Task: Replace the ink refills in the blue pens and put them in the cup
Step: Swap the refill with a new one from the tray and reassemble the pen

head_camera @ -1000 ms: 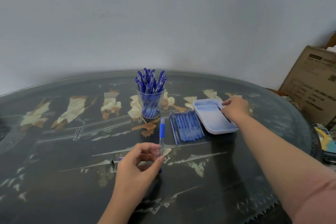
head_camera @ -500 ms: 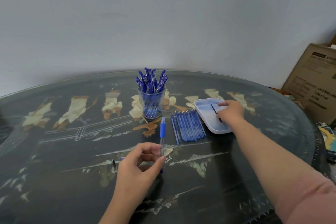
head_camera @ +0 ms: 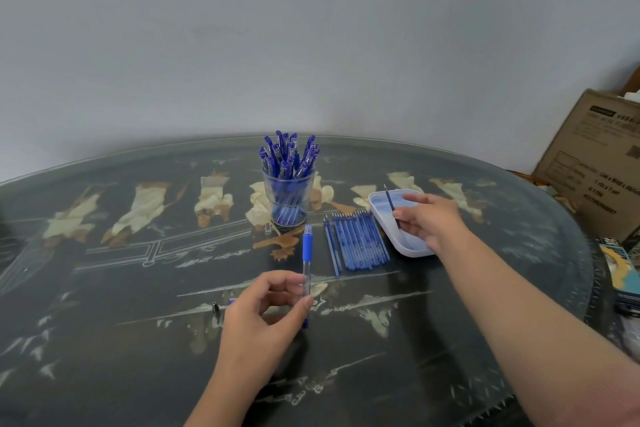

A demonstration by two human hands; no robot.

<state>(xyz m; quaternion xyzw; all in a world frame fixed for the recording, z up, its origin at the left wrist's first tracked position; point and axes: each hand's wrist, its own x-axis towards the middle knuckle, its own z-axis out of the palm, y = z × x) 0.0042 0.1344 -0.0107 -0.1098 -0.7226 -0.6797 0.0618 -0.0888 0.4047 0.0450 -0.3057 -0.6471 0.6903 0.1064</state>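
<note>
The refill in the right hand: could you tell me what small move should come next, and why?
Probably carry the refill across to the pen barrel and feed it into the top end. The right hand pinches it over the white tray; the left hand holds the barrel upright, seemingly empty.

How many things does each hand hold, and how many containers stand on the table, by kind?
pen barrel, in the left hand: 1
refill, in the right hand: 1
glass cup: 1
white tray: 1
Total: 4
</note>
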